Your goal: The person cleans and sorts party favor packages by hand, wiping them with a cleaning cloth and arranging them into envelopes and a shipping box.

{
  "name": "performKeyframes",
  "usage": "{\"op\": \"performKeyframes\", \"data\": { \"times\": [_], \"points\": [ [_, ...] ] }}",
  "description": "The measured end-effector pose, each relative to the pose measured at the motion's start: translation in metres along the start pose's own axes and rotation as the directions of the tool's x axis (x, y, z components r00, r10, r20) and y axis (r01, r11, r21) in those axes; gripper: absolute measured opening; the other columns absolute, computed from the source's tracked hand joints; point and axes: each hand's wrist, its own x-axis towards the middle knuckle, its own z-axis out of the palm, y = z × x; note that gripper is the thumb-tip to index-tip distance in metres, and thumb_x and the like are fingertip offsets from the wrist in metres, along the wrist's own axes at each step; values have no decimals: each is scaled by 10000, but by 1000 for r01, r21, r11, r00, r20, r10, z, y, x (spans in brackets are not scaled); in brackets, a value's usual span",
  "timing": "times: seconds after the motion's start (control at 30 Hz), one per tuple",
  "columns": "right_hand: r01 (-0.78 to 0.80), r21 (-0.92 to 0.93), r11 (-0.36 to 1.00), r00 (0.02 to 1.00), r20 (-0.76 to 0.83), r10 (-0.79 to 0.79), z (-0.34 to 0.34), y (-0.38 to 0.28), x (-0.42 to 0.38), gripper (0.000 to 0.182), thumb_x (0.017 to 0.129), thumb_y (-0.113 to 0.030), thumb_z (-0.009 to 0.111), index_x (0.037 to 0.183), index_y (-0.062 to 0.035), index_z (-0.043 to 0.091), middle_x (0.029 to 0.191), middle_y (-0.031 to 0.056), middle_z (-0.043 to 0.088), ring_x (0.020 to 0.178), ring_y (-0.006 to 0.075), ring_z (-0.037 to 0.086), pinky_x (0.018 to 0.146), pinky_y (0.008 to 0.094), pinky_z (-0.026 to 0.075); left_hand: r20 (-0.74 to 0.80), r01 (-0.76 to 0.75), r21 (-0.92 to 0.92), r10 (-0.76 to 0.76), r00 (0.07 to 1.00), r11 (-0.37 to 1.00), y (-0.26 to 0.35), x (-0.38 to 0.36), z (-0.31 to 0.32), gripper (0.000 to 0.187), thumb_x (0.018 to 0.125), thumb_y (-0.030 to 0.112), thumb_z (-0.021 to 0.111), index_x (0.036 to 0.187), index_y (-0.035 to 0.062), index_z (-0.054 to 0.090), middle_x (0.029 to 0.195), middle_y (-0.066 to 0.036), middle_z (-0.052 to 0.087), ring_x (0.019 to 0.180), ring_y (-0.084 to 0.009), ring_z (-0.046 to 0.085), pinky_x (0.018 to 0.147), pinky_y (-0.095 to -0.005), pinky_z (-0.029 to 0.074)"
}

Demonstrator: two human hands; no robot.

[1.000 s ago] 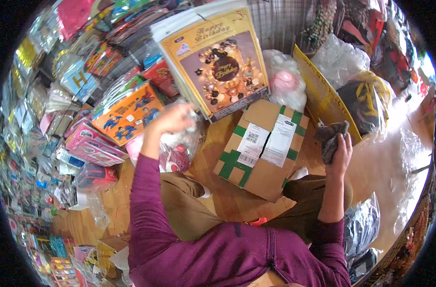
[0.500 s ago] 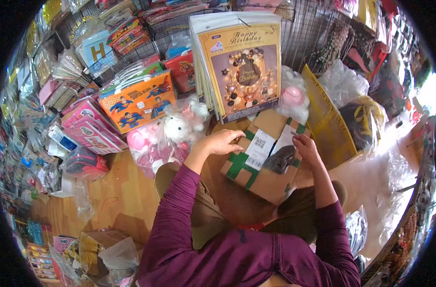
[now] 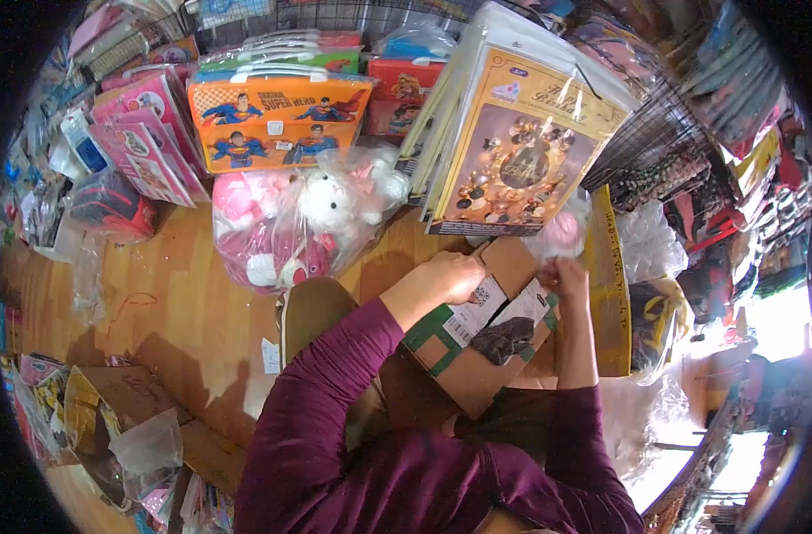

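A cardboard box [image 3: 464, 378] with green tape [image 3: 431, 354] along its edges rests between my legs. Two white paper labels lie on its top: a printed label [image 3: 475, 313] on the left and another label [image 3: 523, 309] on the right. A dark grey crumpled-looking patch [image 3: 502, 340] covers part of the right one. My left hand [image 3: 455, 276] grips the far left edge of the box beside the printed label, fingers curled. At the far right corner, my right hand [image 3: 564, 278] is closed in a pinch near the right label's end; what it pinches is too small to make out.
Happy Birthday decoration packs [image 3: 531, 147] stand just beyond the box. To their left are orange superhero folders [image 3: 281, 125] and bagged plush toys [image 3: 321, 209]. A yellow board [image 3: 611, 294] stands on the right. An open carton [image 3: 125, 400] sits at lower left on the wooden floor [image 3: 139, 294].
The view has shifted and turned. My left hand has curled its fingers at the box's far edge, and my right hand has moved up toward the far right corner.
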Motion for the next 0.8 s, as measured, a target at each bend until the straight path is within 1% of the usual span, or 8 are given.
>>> {"op": "performKeyframes", "data": {
  "times": [0.17, 0.23, 0.27, 0.33, 0.5, 0.57, 0.7, 0.8],
  "points": [
    [309, -45, 950, 949, 72, -305, 20, -103, 44, 292, 883, -273, 490, 883, 6, 578, 747, 87, 610, 640, 160, 589, 578, 274, 487, -188, -41, 15, 43, 981, 999, -7, -9, 9, 425, 727, 255, 671, 1061, 37, 526, 1001, -172, 575, 948, -344, 554, 809, -422, 449],
    [356, -54, 933, 933, -37, -358, 21, -147, 65, 327, 877, -299, 490, 896, 18, 568, 754, 93, 609, 660, 165, 588, 591, 273, 482, -382, -72, 52, 87, 920, 996, -10, -11, 14, 376, 718, 261, 678, 1012, 65, 548, 964, -134, 606, 912, -294, 590, 754, -403, 479],
    [357, -27, 934, 933, -34, -358, 23, -174, 71, 338, 872, -308, 493, 906, 20, 565, 760, 95, 612, 664, 166, 587, 595, 274, 480, -234, -19, 13, 21, 972, 1000, -2, -24, -3, 457, 742, 271, 658, 1119, 58, 509, 1063, -160, 551, 1012, -314, 527, 834, -419, 442],
    [380, -26, 925, 915, -134, -380, 35, -222, 80, 287, 864, -277, 490, 864, -7, 588, 738, 95, 612, 603, 156, 576, 547, 271, 469, -189, 3, 12, -1, 982, 1000, 0, -29, -9, 474, 750, 277, 651, 1143, 64, 493, 1080, -152, 544, 1027, -306, 521, 847, -416, 440],
    [407, -462, 788, 873, -57, -485, 60, -291, 122, 332, 833, -313, 517, 831, 11, 589, 698, 122, 617, 538, 179, 579, 495, 293, 470, -106, 59, 37, -54, 993, 998, -4, -40, -17, 512, 784, 302, 616, 1201, 61, 445, 1117, -130, 530, 1042, -286, 519, 870, -404, 438],
    [195, -897, 397, 922, 30, -386, 73, -301, 143, 421, 812, -349, 539, 878, 66, 557, 706, 140, 618, 538, 210, 593, 446, 335, 472, -112, 69, 38, -64, 992, 997, -5, -43, -19, 510, 783, 304, 617, 1194, 53, 450, 1105, -135, 537, 1030, -288, 526, 860, -398, 444],
    [130, -963, 234, 944, 48, -327, 109, -300, 149, 285, 785, -202, 532, 771, 77, 590, 585, 156, 600, 442, 261, 583, 473, 349, 480, -161, 36, 56, -27, 987, 998, -14, -35, -10, 488, 779, 306, 620, 1165, 47, 474, 1051, -147, 563, 984, -293, 550, 823, -384, 462],
    [-25, -969, 246, 957, -95, -274, 123, -294, 166, 222, 767, -93, 469, 849, 53, 615, 693, 186, 636, 594, 281, 646, 606, 415, 499, -203, 15, 41, -6, 979, 999, -13, -37, -13, 441, 773, 303, 624, 1107, 44, 497, 991, -148, 581, 945, -297, 566, 803, -386, 465]
  ]
}}
